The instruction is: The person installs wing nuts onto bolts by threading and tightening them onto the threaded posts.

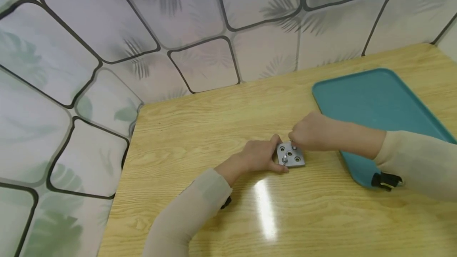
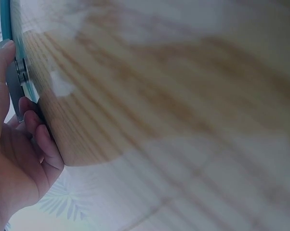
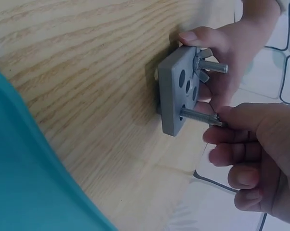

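A square grey metal plate [image 1: 294,162] with several holes lies on the wooden table. My left hand [image 1: 260,155] grips it from the left, thumb and fingers along opposite edges. Two threaded bolts stand up through the plate. One bolt [image 3: 217,67] carries a wing nut [image 3: 201,65] down near the plate's face. At the tip of the other bolt [image 3: 195,115], my right hand [image 3: 265,149] pinches a small metal piece, apparently a wing nut [image 3: 217,120], mostly covered by thumb and forefinger. In the left wrist view the plate [image 2: 14,89] shows only edge-on between thumb and fingers.
A teal tray [image 1: 360,102] lies on the table to the right, partly under the right forearm. The wooden table [image 1: 200,126] meets a patterned wall covering [image 1: 264,50] at the back and left. A bright light reflection lies in front of the plate.
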Tool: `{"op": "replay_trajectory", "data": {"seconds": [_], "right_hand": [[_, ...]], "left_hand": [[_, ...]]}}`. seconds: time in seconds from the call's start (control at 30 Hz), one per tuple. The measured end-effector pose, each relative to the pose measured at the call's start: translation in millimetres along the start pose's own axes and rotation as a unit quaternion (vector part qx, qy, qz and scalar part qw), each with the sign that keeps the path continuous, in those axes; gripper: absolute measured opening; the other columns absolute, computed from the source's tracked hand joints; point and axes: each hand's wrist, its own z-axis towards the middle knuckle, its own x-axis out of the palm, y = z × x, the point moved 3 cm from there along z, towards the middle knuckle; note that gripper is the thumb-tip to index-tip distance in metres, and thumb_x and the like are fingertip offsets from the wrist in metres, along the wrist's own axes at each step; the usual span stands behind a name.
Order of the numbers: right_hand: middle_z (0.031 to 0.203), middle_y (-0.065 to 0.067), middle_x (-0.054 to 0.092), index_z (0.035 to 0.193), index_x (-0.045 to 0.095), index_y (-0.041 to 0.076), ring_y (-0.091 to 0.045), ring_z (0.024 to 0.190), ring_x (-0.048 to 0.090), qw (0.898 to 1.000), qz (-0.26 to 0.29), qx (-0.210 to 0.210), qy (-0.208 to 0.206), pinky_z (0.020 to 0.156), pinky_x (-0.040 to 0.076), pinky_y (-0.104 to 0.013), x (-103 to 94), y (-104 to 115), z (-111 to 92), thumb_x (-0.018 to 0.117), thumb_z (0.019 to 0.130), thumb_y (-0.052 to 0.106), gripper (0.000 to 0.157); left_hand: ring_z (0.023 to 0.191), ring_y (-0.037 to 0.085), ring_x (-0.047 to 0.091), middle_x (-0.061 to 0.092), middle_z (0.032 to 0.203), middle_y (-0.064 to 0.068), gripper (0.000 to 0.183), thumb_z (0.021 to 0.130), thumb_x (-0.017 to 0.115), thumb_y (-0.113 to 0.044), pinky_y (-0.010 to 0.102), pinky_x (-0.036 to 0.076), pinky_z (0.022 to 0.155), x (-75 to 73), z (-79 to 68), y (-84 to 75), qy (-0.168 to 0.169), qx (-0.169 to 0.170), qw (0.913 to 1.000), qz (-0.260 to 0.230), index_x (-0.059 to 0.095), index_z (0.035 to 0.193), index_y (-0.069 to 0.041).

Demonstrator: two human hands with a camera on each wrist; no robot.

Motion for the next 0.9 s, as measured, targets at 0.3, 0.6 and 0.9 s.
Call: {"op": "replay_trajectory", "data": {"seconds": [0.3, 0.6, 0.9], "right_hand": [[0.059, 0.005, 0.045, 0.069, 0.054, 0.014, -0.009, 0.050, 0.039, 0.998, 0.012, -0.016, -0.059, 0.043, 0.034, -0.027, -10.2, -7, -1, 0.069, 0.084, 0.032, 0.027], [0.077, 0.002, 0.055, 0.082, 0.064, 0.011, -0.013, 0.064, 0.050, 0.996, -0.018, -0.081, -0.043, 0.052, 0.042, -0.027, -11.8, -2, -2, 0.081, 0.071, 0.029, 0.027], [0.056, 0.006, 0.038, 0.060, 0.050, 0.014, -0.007, 0.049, 0.028, 1.000, 0.005, 0.003, 0.002, 0.041, 0.030, -0.024, 2.1, 2, 2, 0.061, 0.091, 0.028, 0.036]], "left_hand": [[0.065, 0.007, 0.052, 0.057, 0.076, -0.008, 0.068, 0.076, 0.067, -0.064, 0.025, 0.039, 0.053, -2.0, 0.6, -0.6, 0.005, 0.000, 1.0000, 0.005, 0.038, 0.116, -0.017], [0.064, 0.007, 0.050, 0.057, 0.076, -0.008, 0.067, 0.076, 0.067, -0.062, 0.024, 0.038, 0.052, -1.3, 0.3, 0.4, 0.008, 0.001, 1.0000, -0.004, 0.039, 0.117, -0.017], [0.069, 0.008, 0.055, 0.058, 0.081, -0.007, 0.070, 0.076, 0.068, -0.062, 0.025, 0.041, 0.057, -2.1, -0.8, -0.9, 0.006, -0.001, 1.0000, -0.003, 0.039, 0.120, -0.016]]}}
